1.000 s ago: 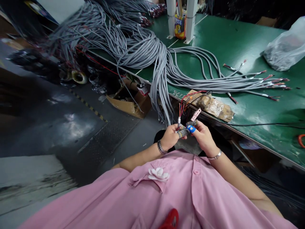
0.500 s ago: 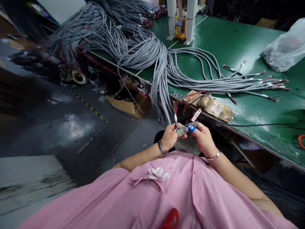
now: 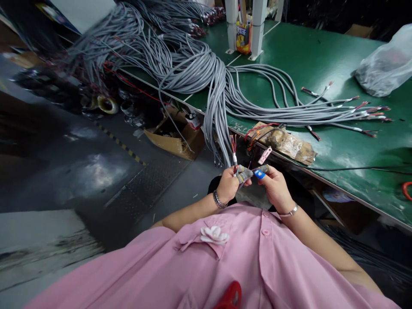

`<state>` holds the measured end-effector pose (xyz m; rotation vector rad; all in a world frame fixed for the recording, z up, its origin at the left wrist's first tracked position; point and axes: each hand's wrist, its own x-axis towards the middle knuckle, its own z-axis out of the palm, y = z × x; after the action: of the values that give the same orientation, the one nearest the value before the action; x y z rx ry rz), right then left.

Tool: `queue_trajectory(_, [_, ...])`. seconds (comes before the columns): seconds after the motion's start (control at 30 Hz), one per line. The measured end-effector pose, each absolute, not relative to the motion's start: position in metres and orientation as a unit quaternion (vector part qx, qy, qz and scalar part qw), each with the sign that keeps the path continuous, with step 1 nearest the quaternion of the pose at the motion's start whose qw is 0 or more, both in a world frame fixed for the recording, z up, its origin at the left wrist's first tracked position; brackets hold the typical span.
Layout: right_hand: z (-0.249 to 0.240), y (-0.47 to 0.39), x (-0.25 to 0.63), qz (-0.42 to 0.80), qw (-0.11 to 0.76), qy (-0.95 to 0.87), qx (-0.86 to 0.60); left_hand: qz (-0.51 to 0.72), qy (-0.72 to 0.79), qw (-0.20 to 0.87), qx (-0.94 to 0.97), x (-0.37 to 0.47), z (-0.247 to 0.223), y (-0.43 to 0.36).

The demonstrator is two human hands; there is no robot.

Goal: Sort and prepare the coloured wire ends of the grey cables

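At the centre of the frame, a seated-looking person in a pink shirt (image 3: 244, 249) is working with both hands close together. The left hand (image 3: 229, 185) is clamping its fingers on a grey cable end (image 3: 234, 159), whose coloured wires (image 3: 233, 144) are pointing up; it is probably gripping low so the wires are standing free. The right hand (image 3: 275, 189) is bringing thumb and forefinger together beside it; I am not managing to tell whether they are pinching a wire. A blue wrap (image 3: 259, 174) is covering that thumb, seemingly for protection.

Beyond them, a thick bundle of grey cables (image 3: 216, 86) is sagging over the edge of the green worktop (image 3: 309, 51), likely keeping ends within reach. Other cables are running to the right, their stripped ends fanning out. Taped cardboard (image 3: 288, 145) is lying along the near edge; a clear plastic bag (image 3: 383, 68) is slumping at upper right. Below left, an open carton (image 3: 172, 139) is sitting on the grey, scuffed floor (image 3: 90, 171).
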<state>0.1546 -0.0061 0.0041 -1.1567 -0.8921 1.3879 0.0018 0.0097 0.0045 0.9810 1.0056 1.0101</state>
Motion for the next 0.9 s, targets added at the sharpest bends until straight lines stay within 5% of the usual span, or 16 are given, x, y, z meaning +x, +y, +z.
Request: queue_trajectory(0.9, [0.0027, -0.0043, 0.1531, 0.564, 0.514, -0.421, -0.490, 0.401, 0.450, 0.648, 0.466, 0.0014, 0.0009, 0.0061])
